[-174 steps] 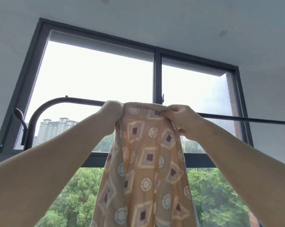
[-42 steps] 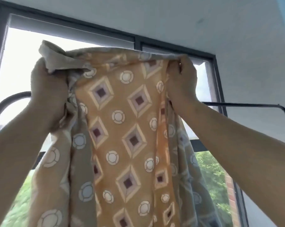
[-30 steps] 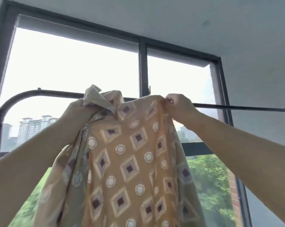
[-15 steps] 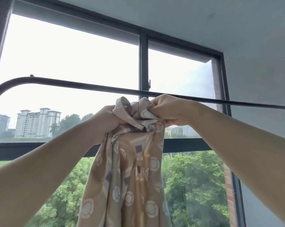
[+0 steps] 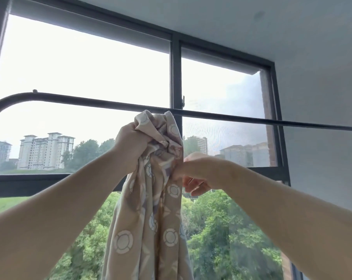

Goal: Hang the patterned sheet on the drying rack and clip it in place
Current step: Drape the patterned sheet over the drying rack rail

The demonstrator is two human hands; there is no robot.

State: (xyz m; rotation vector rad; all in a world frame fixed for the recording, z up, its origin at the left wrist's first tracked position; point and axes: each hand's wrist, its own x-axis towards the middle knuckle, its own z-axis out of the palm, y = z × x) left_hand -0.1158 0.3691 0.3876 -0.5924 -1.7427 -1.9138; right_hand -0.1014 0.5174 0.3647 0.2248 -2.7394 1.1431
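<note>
Patterned sheet (image 5: 151, 219), beige fabric printed with white rings and mauve-centred diamonds, gathered into a thick rope at the centre of the frame and hanging straight down out of the bottom edge. Crumpled top folds bunched above the left hand (image 5: 130, 144), reaching the line of the black metal drying-rack bar (image 5: 90, 102) in the picture; contact between cloth and bar impossible to tell. Left hand clenched in a fist round the gathered top, back of the hand toward the camera, bare forearm rising from the lower left corner. Right hand (image 5: 195, 174) just right of centre and lower than the left, thumb and forefinger pinching the sheet's right-hand edge, remaining fingers loosely curled beneath, bare forearm entering from the lower right. Rack bar crossing the frame from left to right at mid-height, sloping slightly downward, bending down in rounded corners at the far left and far right edges. Behind it, dark-framed window (image 5: 176, 67) split by a vertical mullion at centre, pale overcast sky filling the upper panes. Through the glass, pale high-rise apartment blocks (image 5: 45, 150) at middle left and more to the right of the sheet, green treetops (image 5: 221, 229) across the lower half. White ceiling (image 5: 252, 21) along the top right, plain white wall (image 5: 322, 98) down the right side.
</note>
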